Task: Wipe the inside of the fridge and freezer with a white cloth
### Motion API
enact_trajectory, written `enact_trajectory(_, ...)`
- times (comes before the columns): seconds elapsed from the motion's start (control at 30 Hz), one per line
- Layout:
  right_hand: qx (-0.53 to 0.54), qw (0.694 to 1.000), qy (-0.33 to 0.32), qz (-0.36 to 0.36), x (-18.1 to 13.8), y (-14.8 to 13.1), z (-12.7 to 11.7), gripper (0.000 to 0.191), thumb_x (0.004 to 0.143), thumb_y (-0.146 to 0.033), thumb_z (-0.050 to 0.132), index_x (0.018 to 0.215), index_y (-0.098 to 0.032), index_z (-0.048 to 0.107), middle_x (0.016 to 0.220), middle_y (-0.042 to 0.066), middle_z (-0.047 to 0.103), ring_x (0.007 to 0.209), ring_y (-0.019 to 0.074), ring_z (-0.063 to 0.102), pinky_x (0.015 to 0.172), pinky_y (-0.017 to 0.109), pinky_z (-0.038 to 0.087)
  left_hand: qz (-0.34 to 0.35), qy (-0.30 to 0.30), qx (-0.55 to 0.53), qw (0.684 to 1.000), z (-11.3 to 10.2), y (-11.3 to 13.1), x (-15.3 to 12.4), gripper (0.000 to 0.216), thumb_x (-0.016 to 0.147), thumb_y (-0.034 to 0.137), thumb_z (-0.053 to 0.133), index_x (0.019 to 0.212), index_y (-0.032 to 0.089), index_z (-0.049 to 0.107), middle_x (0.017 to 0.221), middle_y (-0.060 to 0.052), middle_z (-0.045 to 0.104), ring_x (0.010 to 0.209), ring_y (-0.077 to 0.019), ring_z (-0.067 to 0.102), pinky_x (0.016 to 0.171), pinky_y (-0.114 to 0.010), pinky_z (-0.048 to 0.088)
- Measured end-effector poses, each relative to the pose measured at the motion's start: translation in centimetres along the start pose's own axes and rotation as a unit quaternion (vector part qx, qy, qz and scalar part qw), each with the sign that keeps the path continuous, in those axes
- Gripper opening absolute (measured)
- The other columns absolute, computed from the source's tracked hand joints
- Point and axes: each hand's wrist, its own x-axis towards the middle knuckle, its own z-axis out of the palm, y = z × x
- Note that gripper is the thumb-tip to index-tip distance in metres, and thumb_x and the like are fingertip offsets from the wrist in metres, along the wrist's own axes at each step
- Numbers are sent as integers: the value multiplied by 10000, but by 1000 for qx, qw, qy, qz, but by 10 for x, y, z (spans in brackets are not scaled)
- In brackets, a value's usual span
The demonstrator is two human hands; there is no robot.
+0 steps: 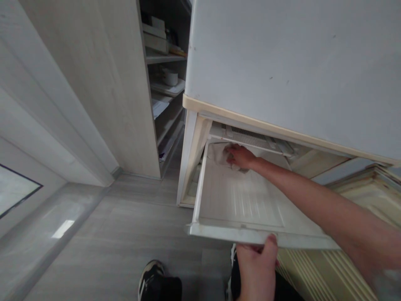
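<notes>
A white fridge [282,54], yellowed door [319,269] ajar, stands beside an open-shelved cabinet [109,96]. The white tray [225,196] juts from the fridge, partly behind the right forearm [297,188]. The left hand [257,263] grips its front edge; the right hand [240,156] clutches a pale cloth [218,154] at its far-left corner.

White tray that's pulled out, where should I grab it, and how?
Grab the white tray by its front edge, coming from the front, probably with thumb on top and the other fingers curled underneath. That long edge sticks out and looks narrow enough to pinch; the left hand grips it there.
</notes>
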Motion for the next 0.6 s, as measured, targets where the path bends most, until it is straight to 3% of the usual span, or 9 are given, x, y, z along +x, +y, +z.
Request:
enact_trajectory(0.13,38,997,-31,-58,-1,1,19,307,965,-175,610,1243,-109,723,1291,185,674,1164,286,636,990,350,480,-4,10,-13,1000,3,-7,2,373,658,493,809,610,200,584,501,35,465,435,-105,405,439,-240,398)
enact_trajectory(0.23,83,981,-108,-140,-34,-9,30,189,902,-202,708,1053,-110,775,1048,112,750,953,212,671,844,270,477,-8,8,-23,1000,3,-10,2,364,665,483,799,617,193,585,491,37,456,436,-104,401,439,-235,402)
enact_trajectory(0.37,186,905,-276,-266,-100,-39,48,174,810,-199,789,975,-141,804,841,32,738,739,123,612,701,212,430,17,23,-14,999,-1,-3,1,349,675,455,795,607,195,571,498,27,479,458,-106,417,473,-234,420)
enact_trajectory(0.47,213,861,-349,-301,-127,-54,50,192,800,-158,758,984,-168,813,821,22,735,694,114,596,659,213,425,25,2,9,1000,-3,1,1,366,658,486,806,637,188,594,491,24,488,458,-109,420,486,-240,417)
enact_trajectory(0.53,164,892,-320,-273,-124,-48,40,141,818,-155,723,928,-170,810,803,34,727,688,129,601,651,228,434,13,-9,1,1000,-2,-1,0,395,661,517,809,641,184,596,489,26,481,447,-103,398,466,-237,396)
enact_trajectory(0.6,66,959,-205,-186,-105,-27,22,162,873,-128,636,885,-154,796,855,91,729,784,180,641,703,266,467,1,2,-20,1000,1,-5,0,416,673,524,810,610,188,573,479,36,451,443,-95,375,447,-227,377)
